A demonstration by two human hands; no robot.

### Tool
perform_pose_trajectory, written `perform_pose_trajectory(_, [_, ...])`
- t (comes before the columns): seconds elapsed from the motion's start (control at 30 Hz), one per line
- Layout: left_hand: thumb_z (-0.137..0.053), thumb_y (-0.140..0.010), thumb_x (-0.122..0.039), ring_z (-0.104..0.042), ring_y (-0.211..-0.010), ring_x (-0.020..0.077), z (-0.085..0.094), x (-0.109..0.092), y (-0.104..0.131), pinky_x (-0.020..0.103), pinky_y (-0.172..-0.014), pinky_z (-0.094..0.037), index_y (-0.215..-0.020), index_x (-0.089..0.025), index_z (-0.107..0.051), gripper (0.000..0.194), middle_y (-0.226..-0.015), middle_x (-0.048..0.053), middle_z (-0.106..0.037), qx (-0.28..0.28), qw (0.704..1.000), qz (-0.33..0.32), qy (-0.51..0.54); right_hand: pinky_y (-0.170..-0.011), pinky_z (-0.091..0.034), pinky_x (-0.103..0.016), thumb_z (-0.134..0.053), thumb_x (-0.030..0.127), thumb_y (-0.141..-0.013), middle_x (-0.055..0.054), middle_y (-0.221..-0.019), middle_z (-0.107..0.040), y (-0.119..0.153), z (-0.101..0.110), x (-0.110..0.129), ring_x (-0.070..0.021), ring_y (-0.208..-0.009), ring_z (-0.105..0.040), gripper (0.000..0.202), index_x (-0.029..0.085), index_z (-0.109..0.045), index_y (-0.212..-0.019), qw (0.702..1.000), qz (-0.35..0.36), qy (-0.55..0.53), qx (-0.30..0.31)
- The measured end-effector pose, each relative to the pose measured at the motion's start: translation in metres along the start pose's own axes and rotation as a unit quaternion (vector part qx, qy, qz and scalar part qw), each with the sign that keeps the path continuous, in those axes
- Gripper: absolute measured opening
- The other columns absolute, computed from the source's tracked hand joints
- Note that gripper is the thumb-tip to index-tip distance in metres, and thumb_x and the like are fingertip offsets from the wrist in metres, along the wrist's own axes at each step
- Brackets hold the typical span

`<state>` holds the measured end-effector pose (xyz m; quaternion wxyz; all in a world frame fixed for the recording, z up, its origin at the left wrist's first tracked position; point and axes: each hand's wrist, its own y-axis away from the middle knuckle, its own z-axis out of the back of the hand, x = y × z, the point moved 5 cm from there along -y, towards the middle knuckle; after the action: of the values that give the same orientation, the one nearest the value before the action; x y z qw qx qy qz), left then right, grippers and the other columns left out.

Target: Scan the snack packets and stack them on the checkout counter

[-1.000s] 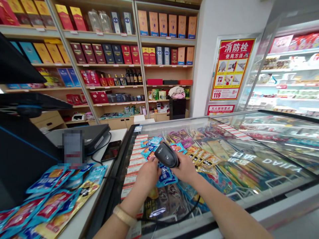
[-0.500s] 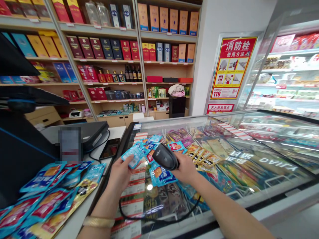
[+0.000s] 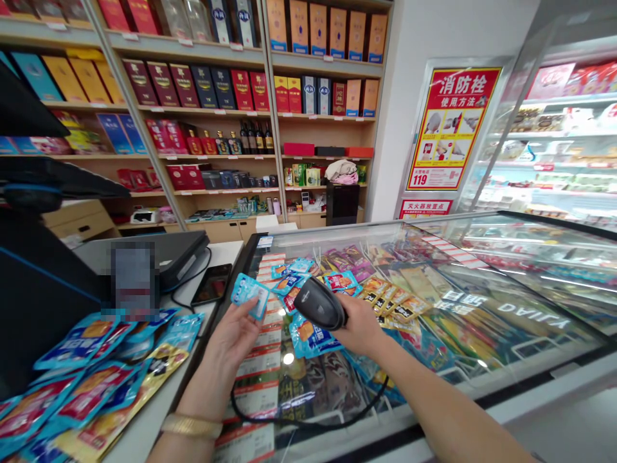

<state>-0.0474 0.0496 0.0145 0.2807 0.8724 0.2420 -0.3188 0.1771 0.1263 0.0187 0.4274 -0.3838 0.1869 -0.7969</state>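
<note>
A light-blue snack packet [image 3: 250, 294] is pinched in the fingers of my left hand [image 3: 237, 337], above the left edge of the glass freezer top. My right hand [image 3: 357, 323] is wrapped round a black barcode scanner [image 3: 319, 305], whose head points left towards that packet. From the scanner a black cable [image 3: 308, 424] loops down across the glass. Beneath and beside the scanner lie several blue snack packets [image 3: 308, 335], partly hidden by it. Several gold packets [image 3: 398, 305] are fanned out on the glass to the right of my right hand.
A pile of blue, red and gold packets [image 3: 96, 392] covers the counter at left. Behind it are a phone [image 3: 212, 283], a dark machine [image 3: 183, 257] and a black monitor. The chest freezer [image 3: 482, 386] fills the right side. Shelves of boxed bottles [image 3: 202, 87] stand behind.
My left hand has moved slightly left with its packet, away from the scanner, and the packet has turned. My right hand and the scanner stay nearly in place.
</note>
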Motion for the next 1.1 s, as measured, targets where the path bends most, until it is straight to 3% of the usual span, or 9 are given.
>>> perform_pose_trajectory(0.13, [-0.053, -0.080, 0.005, -0.069, -0.073, 0.0134, -0.001, -0.001, -0.003, 0.026, -0.069, -0.058, -0.088, -0.018, -0.065, 0.027, -0.079, 0.002, -0.072, 0.028, 0.998, -0.048, -0.017, -0.062, -0.040, -0.027, -0.058, 0.027, -0.072, -0.005, -0.079, -0.068, 0.000, -0.003, 0.003, -0.0206, -0.072, -0.064, 0.017, 0.020, -0.061, -0.087, 0.999, 0.005, -0.005, 0.034])
perform_pose_trajectory(0.37, [-0.055, -0.080, 0.004, -0.066, -0.065, 0.0093, 0.007, 0.001, -0.010, 0.020, -0.066, -0.052, -0.082, -0.016, -0.067, 0.024, -0.076, 0.002, -0.072, -0.013, 0.998, -0.058, -0.018, -0.064, -0.043, -0.027, -0.060, 0.026, -0.071, -0.005, -0.084, -0.069, 0.000, -0.007, 0.008, -0.0213, -0.075, -0.065, 0.022, 0.020, -0.063, -0.091, 0.996, 0.002, -0.006, 0.086])
perform_pose_trajectory(0.63, [-0.061, -0.074, 0.004, -0.066, -0.065, 0.0104, 0.008, 0.004, -0.009, 0.021, -0.069, -0.051, -0.071, -0.016, -0.065, 0.020, -0.074, 0.002, -0.072, -0.012, 0.998, -0.058, -0.018, -0.062, -0.040, -0.026, -0.060, 0.028, -0.072, -0.005, -0.082, -0.069, 0.000, -0.007, 0.008, -0.0199, -0.073, -0.064, 0.019, 0.020, -0.061, -0.089, 0.996, -0.002, 0.002, 0.092])
perform_pose_trajectory(1.1, [-0.061, -0.073, 0.005, -0.063, -0.060, 0.0091, 0.009, 0.004, -0.010, 0.021, -0.066, -0.051, -0.070, -0.016, -0.065, 0.022, -0.066, -0.001, -0.068, -0.008, 0.998, -0.061, -0.012, -0.063, -0.040, -0.026, -0.059, 0.026, -0.073, -0.004, -0.083, -0.068, -0.001, -0.008, 0.008, -0.0203, -0.075, -0.064, 0.017, 0.020, -0.060, -0.088, 0.994, -0.011, 0.016, 0.108])
